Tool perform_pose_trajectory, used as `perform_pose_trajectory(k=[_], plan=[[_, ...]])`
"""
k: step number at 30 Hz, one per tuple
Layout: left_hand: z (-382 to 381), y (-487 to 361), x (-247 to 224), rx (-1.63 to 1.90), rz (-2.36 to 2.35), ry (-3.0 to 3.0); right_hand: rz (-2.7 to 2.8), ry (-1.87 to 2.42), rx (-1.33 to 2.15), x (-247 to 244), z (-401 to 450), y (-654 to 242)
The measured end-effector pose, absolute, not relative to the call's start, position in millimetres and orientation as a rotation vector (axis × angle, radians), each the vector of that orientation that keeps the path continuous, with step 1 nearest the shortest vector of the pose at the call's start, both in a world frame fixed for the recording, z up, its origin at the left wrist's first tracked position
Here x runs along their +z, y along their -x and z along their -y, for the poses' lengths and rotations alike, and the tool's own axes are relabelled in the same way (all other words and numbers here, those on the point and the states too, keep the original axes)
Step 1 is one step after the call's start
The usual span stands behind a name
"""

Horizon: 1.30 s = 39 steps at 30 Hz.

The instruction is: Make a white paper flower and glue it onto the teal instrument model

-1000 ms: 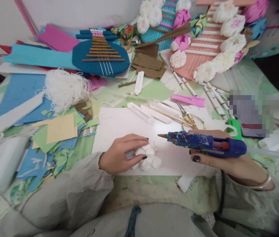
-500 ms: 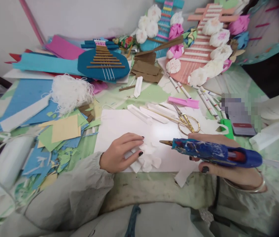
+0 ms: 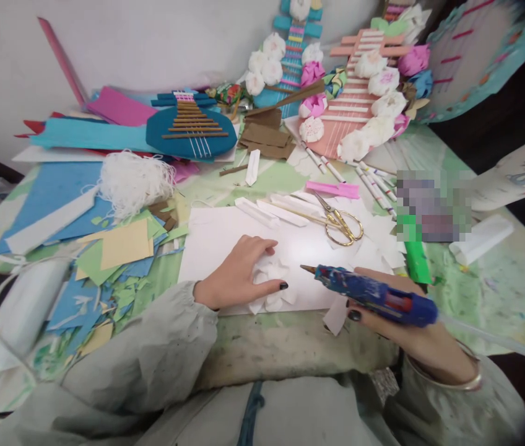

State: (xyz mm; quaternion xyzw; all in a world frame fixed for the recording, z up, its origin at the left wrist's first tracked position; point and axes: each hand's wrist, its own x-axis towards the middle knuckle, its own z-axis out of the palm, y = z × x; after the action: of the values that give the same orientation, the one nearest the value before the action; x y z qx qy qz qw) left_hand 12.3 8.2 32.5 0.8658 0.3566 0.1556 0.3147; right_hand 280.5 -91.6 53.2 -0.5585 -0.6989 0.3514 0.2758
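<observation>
My right hand [image 3: 397,325] is wrapped round a blue glue gun [image 3: 374,294], whose nozzle points left above the white sheet [image 3: 216,241]. Small white paper petals [image 3: 274,297] lie in a loose cluster near the sheet's front edge. Over their left side rests my left hand [image 3: 241,272], thumb and fingers apart; its fingertips curl down beside the petals, and nothing shows held in it. Gold-handled scissors [image 3: 343,228] and folded white paper strips [image 3: 285,214] lie at the back of the sheet.
Paper scraps [image 3: 125,244], white string [image 3: 137,179] and a blue paper instrument [image 3: 192,127] are on the left. Markers [image 3: 376,189], a green object [image 3: 415,254] and a blurred phone [image 3: 429,207] are on the right. Flower-trimmed paper instruments [image 3: 360,93] stand behind.
My left hand has shifted slightly right and turned, with its thumb further over the petals. The glue gun has tilted, its rear end lower and nearer the middle. The camera view has shifted a little.
</observation>
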Motion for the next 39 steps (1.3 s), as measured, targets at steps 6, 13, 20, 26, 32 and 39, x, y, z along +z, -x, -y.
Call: perform_pose_trajectory(k=[6,13,20,26,32,39], plan=[[-10,-23,37,0.255,-1.011,-2.271,1.82,1.54,1.108,42,83,-256],[-6,-23,36,0.198,-1.04,-2.292,1.882,1.557,1.113,37,76,-247],[-6,-23,34,0.241,-1.012,-2.305,2.004,1.599,1.075,40,73,-241],[-6,-23,34,0.216,-1.024,-2.285,2.01,1.675,1.031,40,74,-239],[-6,-23,35,0.202,-1.023,-2.274,1.991,1.715,1.024,42,74,-239],[-6,-22,33,0.216,-1.013,-2.274,1.999,1.732,0.994,42,74,-240]])
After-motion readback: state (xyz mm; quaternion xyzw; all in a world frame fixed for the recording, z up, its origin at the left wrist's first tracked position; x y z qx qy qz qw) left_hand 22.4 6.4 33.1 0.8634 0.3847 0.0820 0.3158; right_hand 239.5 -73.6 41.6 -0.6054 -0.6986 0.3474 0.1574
